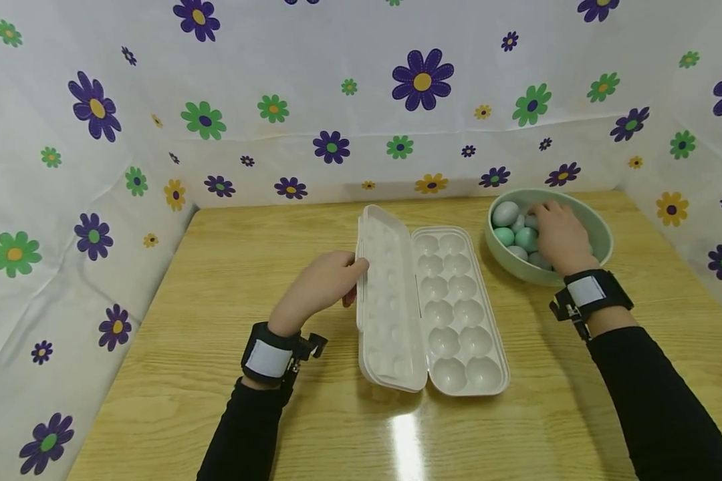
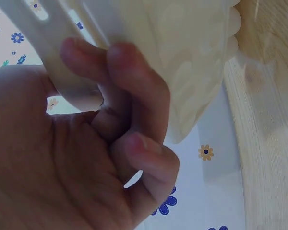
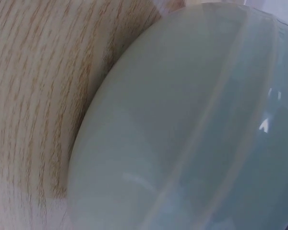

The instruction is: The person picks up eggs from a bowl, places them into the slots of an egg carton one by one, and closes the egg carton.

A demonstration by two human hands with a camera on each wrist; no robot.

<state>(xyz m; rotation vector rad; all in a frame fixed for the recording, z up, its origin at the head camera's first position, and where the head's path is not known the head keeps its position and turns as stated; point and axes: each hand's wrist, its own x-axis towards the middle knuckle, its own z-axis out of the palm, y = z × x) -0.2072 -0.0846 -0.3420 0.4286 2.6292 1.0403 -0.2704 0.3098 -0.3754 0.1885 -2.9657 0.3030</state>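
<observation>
While the left hand [image 1: 321, 284] is gripping the outer long edge of the hinged lid [image 1: 388, 294], the white plastic egg carton [image 1: 496, 334] is lying open on the wood-grain table [image 1: 156, 374]. The thumb is crossing the lid edge; the other fingers are curling behind it. The lid is standing tilted, and the flat base is presenting two columns of six round cups [image 1: 448, 375]. To the right of the carton, a pale green bowl [image 1: 588, 217] is standing upright, holding a cluster of mint-green eggs [image 1: 505, 236] and pale grey eggs [image 1: 506, 214]. The right hand [image 1: 559, 237] is reaching over the bowl rim among the eggs; its back is hiding the fingertips, so I cannot tell whether it is grasping one.
</observation>
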